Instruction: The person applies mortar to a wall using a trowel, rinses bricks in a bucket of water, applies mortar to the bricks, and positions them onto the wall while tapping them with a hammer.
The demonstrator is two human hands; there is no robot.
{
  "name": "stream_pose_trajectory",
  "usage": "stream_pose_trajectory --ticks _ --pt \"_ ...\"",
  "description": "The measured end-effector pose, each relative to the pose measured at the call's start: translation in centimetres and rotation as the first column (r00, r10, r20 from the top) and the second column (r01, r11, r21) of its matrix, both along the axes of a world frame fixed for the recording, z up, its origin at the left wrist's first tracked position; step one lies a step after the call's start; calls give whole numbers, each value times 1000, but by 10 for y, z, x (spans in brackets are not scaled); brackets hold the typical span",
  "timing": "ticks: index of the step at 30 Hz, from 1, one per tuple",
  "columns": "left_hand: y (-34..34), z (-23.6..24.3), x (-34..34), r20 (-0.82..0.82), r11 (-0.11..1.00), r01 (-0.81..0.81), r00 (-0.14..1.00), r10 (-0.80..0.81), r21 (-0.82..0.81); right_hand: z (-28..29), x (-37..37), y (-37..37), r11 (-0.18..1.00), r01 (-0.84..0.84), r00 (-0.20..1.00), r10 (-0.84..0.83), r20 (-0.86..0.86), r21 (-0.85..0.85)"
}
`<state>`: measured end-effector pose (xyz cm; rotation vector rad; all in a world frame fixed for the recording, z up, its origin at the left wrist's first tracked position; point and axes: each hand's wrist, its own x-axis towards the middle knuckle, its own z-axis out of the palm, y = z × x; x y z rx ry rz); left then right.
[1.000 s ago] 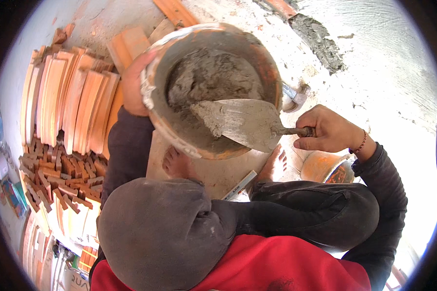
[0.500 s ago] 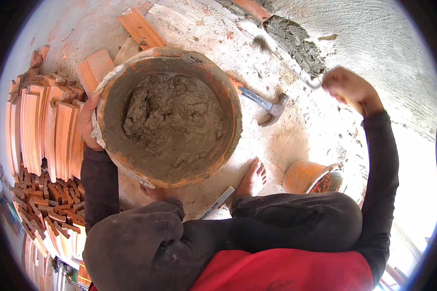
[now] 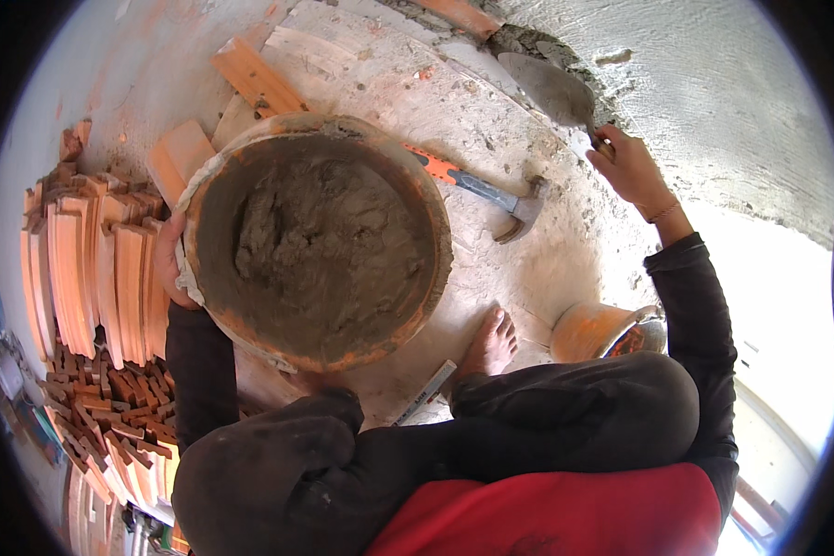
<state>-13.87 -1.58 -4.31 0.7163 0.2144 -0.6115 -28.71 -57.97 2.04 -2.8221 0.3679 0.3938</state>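
My left hand point(image 3: 170, 259) grips the left rim of a wide round bucket point(image 3: 443, 255), with most of its fingers hidden behind the wall. Wet grey mortar point(image 3: 334, 246) fills part of that bucket, its surface lumpy and scooped. In my right hand point(image 3: 632, 171) is the handle of a trowel point(image 3: 549, 88). Its grey blade lies flat against a strip of fresh mortar point(image 3: 528, 39) along the foot of the wall at the upper right. Whether the blade carries mortar I cannot tell.
A claw hammer point(image 3: 491, 193) lies right of the bucket. Near my right knee a small orange bucket point(image 3: 584, 332) rests on its side. Stacked terracotta tiles point(image 3: 88, 269) stand at the left, with loose pieces point(image 3: 259, 79) beyond the bucket. A level-like bar point(image 3: 426, 391) lies between my feet.
My right hand has turned, and the trowel blade, barely visible edge-on before, now lies broadside over the mortar strip. My left hand keeps its hold on the bucket rim.
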Motion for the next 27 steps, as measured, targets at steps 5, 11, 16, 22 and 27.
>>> stream_pose_trajectory --ticks 5,11,16,22,27 --pt "1 3 0 38 999 34 999 -34 17 -6 19 34 934 67 993 -97 -69 -352" --pt "-2 1 1 71 994 96 993 -93 -53 -9 29 34 906 92 994 -109 -19 -412" --pt "-3 4 0 66 998 60 996 -60 -3 1 32 29 914 72 997 -76 6 -399" --pt "-8 3 -1 69 999 46 997 -46 -1 7 30 28 923 104 995 -98 37 -370" --pt "-10 7 -2 64 999 33 997 -32 -9 13 22 38 924 153 988 -150 36 -351"
